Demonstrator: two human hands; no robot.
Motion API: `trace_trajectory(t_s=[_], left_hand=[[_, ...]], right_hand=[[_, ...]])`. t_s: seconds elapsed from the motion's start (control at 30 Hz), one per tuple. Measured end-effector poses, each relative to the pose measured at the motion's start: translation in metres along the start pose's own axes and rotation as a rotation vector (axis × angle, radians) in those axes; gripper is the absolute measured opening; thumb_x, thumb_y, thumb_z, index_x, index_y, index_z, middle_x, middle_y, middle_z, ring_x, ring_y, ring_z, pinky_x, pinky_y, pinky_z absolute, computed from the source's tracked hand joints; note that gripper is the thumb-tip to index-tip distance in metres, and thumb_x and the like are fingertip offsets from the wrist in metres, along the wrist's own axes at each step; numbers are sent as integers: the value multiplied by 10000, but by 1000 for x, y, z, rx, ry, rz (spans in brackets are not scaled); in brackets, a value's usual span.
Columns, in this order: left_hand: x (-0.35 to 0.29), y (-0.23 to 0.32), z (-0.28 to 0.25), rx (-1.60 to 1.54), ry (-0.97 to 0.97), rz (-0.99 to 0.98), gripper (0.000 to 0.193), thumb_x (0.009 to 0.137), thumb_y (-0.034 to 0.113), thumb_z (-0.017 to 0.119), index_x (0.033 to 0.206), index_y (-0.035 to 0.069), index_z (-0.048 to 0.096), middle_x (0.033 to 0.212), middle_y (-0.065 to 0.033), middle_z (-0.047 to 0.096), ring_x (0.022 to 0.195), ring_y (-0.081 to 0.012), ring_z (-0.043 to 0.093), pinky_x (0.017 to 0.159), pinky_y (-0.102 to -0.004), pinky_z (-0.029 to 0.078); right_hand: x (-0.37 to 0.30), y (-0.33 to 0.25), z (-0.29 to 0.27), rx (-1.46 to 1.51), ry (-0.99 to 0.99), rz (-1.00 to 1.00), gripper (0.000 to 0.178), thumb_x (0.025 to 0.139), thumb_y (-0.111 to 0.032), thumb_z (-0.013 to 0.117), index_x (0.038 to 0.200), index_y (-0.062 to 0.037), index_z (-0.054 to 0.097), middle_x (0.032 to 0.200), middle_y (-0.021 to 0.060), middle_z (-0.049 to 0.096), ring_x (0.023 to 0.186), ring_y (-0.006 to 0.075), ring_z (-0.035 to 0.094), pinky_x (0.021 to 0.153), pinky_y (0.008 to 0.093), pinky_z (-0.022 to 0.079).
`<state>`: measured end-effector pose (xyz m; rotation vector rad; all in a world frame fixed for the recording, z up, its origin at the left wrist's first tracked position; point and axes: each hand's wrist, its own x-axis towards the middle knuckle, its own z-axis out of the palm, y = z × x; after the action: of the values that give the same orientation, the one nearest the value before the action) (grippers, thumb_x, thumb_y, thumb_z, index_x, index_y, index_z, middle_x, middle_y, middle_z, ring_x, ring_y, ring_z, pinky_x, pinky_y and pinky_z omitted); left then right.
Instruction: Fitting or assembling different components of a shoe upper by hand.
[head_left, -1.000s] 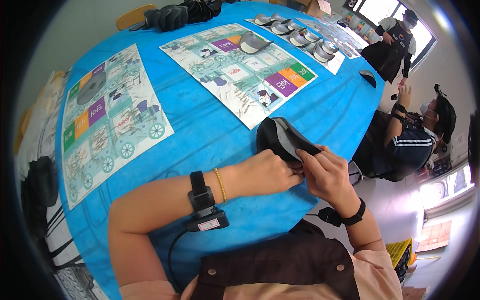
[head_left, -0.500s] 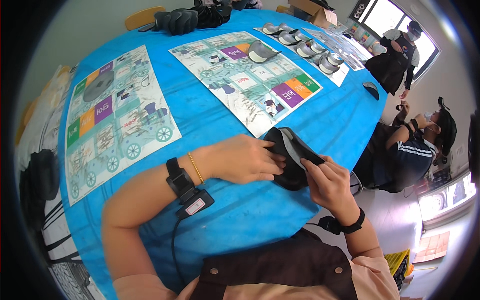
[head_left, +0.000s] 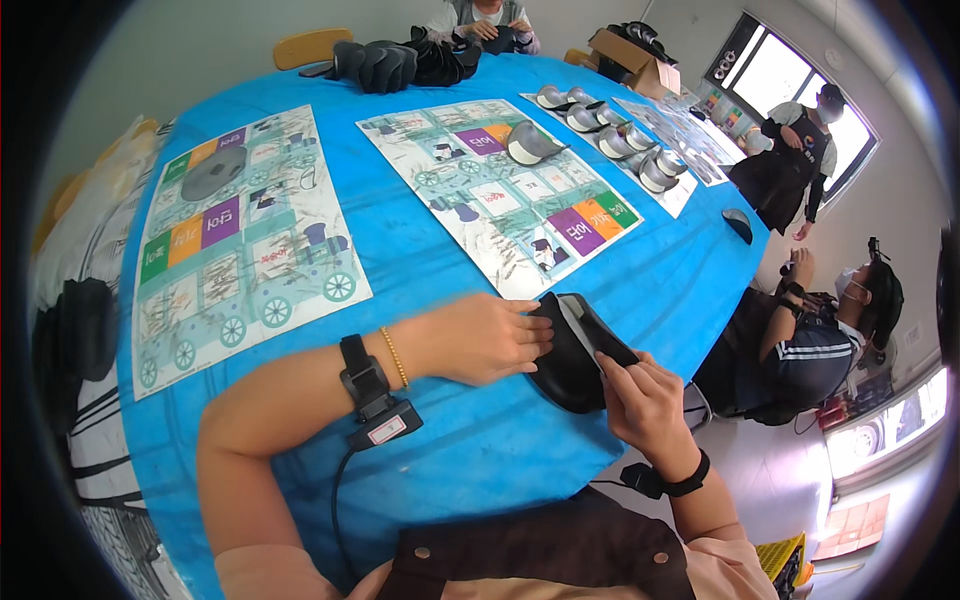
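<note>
A black, curved piece shaped like a cap visor [head_left: 566, 378] is held just above the blue-covered table, with a grey strip [head_left: 582, 330] along its inner side. My left hand [head_left: 480, 338] grips its left edge, fingers bent over the rim and thumb hidden. At its right end, my right hand [head_left: 645, 400] pinches the edge beside the grey strip. A grey and white visor-shaped piece [head_left: 532, 144] lies farther off on a printed sheet [head_left: 520, 205].
Another printed sheet [head_left: 250, 250] with a grey flat disc [head_left: 213, 173] lies on the left. Several grey visors [head_left: 625, 140] stand in rows at the far right, a black stack [head_left: 375, 66] at the far end. A seated person [head_left: 815, 350] and a standing person [head_left: 795, 150] are on the right.
The view has tilted up slightly, bringing a person's hands into sight at the far end. My left fingers have shifted toward the visor's left edge; both hands stay on it.
</note>
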<state>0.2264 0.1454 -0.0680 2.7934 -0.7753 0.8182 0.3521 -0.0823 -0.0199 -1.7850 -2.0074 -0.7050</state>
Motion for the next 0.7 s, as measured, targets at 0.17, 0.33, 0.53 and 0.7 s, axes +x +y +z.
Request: trace_trajectory(t_s=[0.17, 0.33, 0.53, 0.7], left_hand=[[3, -3, -2, -109, -125, -103, 262, 932, 226, 514, 1095, 70, 646, 1113, -89, 662, 1040, -218, 628, 992, -385, 460], [11, -6, -12, -342, 53, -506, 292, 882, 243, 607, 1115, 71, 640, 1069, -113, 676, 961, -242, 661, 913, -360, 503], [29, -2, 17, -624, 483, -849, 317, 826, 233, 719, 1064, 29, 668, 981, -112, 705, 882, -190, 680, 797, -288, 513], [29, -13, 2, -921, 226, -880, 263, 834, 216, 736, 963, -6, 680, 790, -29, 682, 719, -60, 600, 641, -232, 475]], right_hand=[[3, -2, -2, -34, -37, 26, 290, 690, 59, 670, 974, 7, 655, 561, 32, 399, 486, 185, 488, 521, 323, 466], [6, -1, -1, -22, -32, 108, 250, 700, 58, 662, 943, 4, 653, 573, 42, 462, 491, 199, 515, 497, 319, 447], [14, -5, -8, 9, 84, 156, 262, 691, 90, 650, 942, 16, 655, 611, 76, 519, 526, 222, 565, 505, 320, 468], [17, -4, -14, -23, 197, 98, 305, 674, 114, 647, 967, 27, 657, 605, 89, 495, 538, 238, 574, 563, 319, 502]])
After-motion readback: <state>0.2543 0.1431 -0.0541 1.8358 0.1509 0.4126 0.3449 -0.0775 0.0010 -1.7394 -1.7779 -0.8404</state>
